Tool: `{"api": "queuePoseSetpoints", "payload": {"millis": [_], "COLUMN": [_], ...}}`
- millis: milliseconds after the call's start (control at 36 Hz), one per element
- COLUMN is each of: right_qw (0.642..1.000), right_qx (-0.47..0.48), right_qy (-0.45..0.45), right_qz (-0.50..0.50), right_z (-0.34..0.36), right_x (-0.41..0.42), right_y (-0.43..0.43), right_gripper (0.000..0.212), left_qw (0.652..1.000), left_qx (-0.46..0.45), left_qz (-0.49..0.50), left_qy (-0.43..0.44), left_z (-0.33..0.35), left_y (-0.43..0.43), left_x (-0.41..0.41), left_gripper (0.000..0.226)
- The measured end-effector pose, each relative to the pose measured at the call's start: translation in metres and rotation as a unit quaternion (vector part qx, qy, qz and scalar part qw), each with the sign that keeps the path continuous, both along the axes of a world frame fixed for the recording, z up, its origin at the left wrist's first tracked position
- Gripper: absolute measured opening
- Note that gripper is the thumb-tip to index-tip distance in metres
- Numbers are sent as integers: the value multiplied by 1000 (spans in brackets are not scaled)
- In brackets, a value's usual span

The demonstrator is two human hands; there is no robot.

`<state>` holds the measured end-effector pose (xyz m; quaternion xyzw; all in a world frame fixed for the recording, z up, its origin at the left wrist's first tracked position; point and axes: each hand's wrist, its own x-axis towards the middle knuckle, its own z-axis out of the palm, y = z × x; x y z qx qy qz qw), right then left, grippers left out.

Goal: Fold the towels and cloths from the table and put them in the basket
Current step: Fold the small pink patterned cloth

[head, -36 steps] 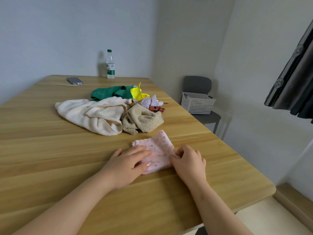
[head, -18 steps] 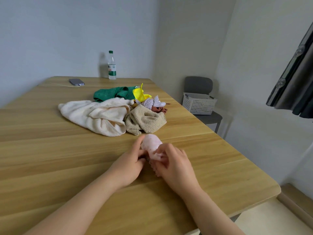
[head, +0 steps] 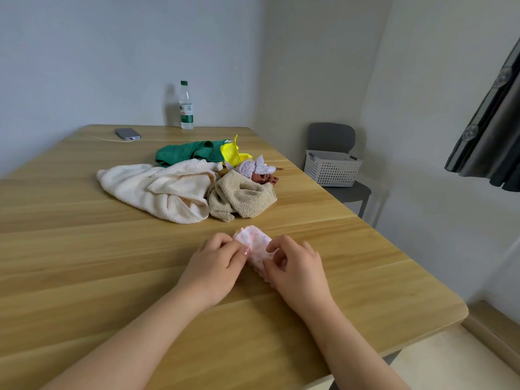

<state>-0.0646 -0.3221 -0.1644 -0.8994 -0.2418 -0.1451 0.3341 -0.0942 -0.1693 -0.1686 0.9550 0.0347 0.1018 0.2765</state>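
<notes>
A small pink dotted cloth [head: 254, 242] lies folded into a narrow bundle on the wooden table [head: 84, 277]. My left hand [head: 215, 266] pinches its left side and my right hand [head: 295, 266] pinches its right side. Behind it sits a pile: a cream towel [head: 160, 188], a tan towel [head: 242, 197], a green cloth [head: 188, 152], a yellow cloth [head: 232, 153], a small lilac patterned cloth [head: 251, 168] and a brown cloth [head: 266, 178]. The white perforated basket [head: 332, 168] stands on a grey chair [head: 350, 192] beyond the table's right edge.
A water bottle [head: 186, 106] and a phone [head: 127, 133] on a cable stand at the table's far edge by the wall. A dark curtain [head: 492, 130] hangs at the right. The table's right edge runs close to my right hand.
The pink cloth went from a flat folded square under both hands to a smaller bundle folded over; both hands moved closer together and now pinch it.
</notes>
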Motion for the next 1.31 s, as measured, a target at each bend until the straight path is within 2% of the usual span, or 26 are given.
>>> {"api": "queuePoseSetpoints", "payload": {"millis": [83,167,306,417,472,528,583,639,722,778,861,972,1056,1111,1194,1306], "right_qw": [994,983,983,992,995,996,993,985,966,941,897,812,753,748,749,726], "right_qx": [-76,-95,-103,-33,-7,16,51,95,150,195,251,321,346,344,357,410], "right_qy": [44,111,119,104,96,88,104,139,207,273,362,488,559,565,554,535], "right_qz": [-68,-111,-90,-57,-35,-18,3,20,34,43,40,10,-32,-53,-77,-132], "right_z": [2,1,1,1,0,0,0,2,7,17,40,78,104,115,123,126], "right_x": [1,2,6,8,8,7,4,1,2,4,8,16,25,31,38,47], "right_y": [-3,-5,-8,-14,-15,-15,-15,-16,-20,-23,-25,-29,-36,-42,-52,-78], "right_gripper": [42,61,47,25,24,26,30,32,34,36,32,29,15,16,18,12], "left_qw": [999,999,999,998,998,998,987,969,946,928,899,861,827,810,806,813], "left_qx": [31,41,35,13,-9,-57,-154,-236,-307,-353,-410,-479,-528,-548,-551,-541], "left_qz": [-12,-26,-35,-44,-32,-7,36,79,92,64,26,68,104,117,108,98], "left_qy": [-8,8,-1,-40,-45,-32,-4,12,56,95,152,156,162,170,185,190], "left_z": [-1,-4,-8,-7,-7,-3,3,7,20,31,49,80,97,106,114,121], "left_y": [-1,1,4,6,5,2,1,0,-5,-8,-8,-8,-16,-22,-35,-61], "left_x": [0,3,6,4,3,2,0,-1,2,6,9,14,21,29,45,66], "left_gripper": [27,19,39,36,34,29,27,52,103,114,100,67,44,22,19,16]}}
